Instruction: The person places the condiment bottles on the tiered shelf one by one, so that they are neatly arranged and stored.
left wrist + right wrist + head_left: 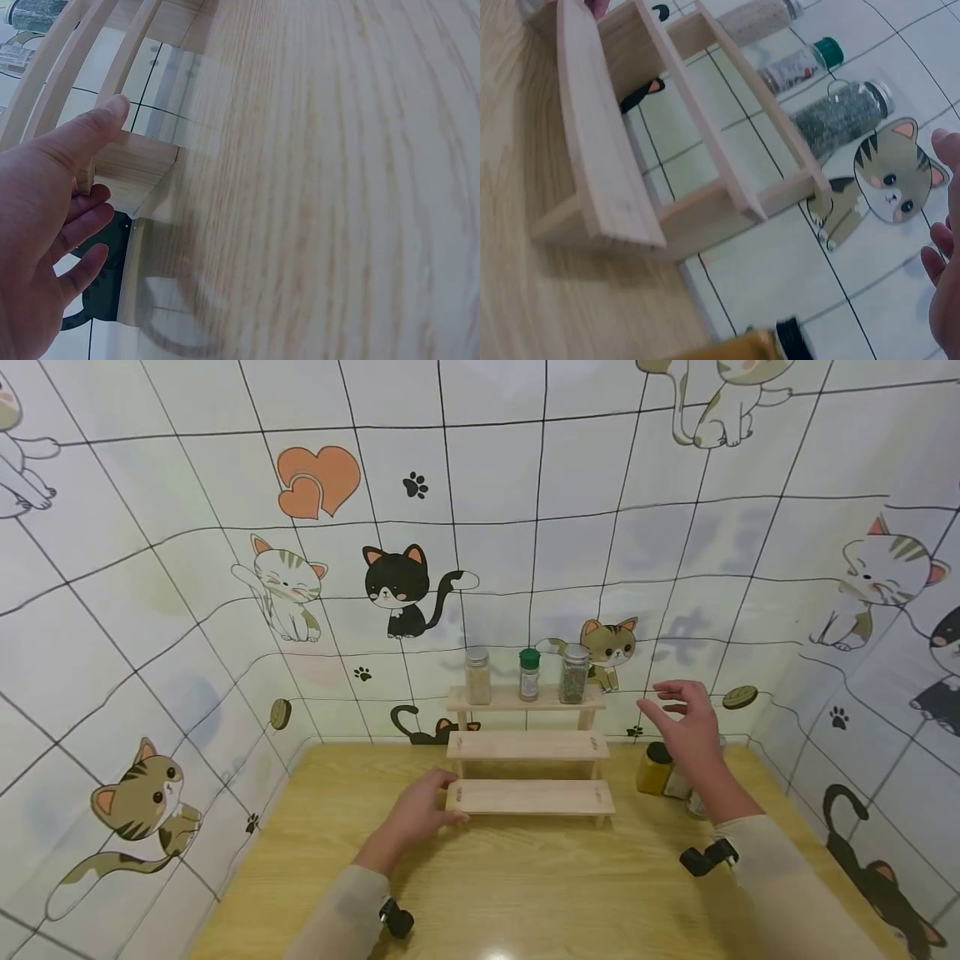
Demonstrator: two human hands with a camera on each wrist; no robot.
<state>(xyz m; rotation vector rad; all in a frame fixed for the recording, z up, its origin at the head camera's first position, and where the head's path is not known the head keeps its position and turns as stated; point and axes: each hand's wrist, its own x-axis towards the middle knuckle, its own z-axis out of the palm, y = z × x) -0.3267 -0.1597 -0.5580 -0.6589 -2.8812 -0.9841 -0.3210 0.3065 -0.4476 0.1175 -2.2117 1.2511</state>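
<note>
A three-step wooden rack (528,745) stands on the table against the wall. My left hand (422,810) grips the left end of its lowest board, thumb on one side and fingers on the other, as the left wrist view (45,217) shows. Along the top board stand a jar of pale seasoning (478,678), a small green-capped bottle (529,677) and a jar of dried green herbs (573,677). To the right of the rack, my right hand (690,727) hangs in the air with its fingers loosely bent and nothing held.
Below the right hand, a yellow spice jar with a black lid (655,770) stands on the table (525,893). Beside it are other jars (677,783), partly hidden by the right forearm. Cat-patterned tile sheeting (495,477) covers the walls around the table.
</note>
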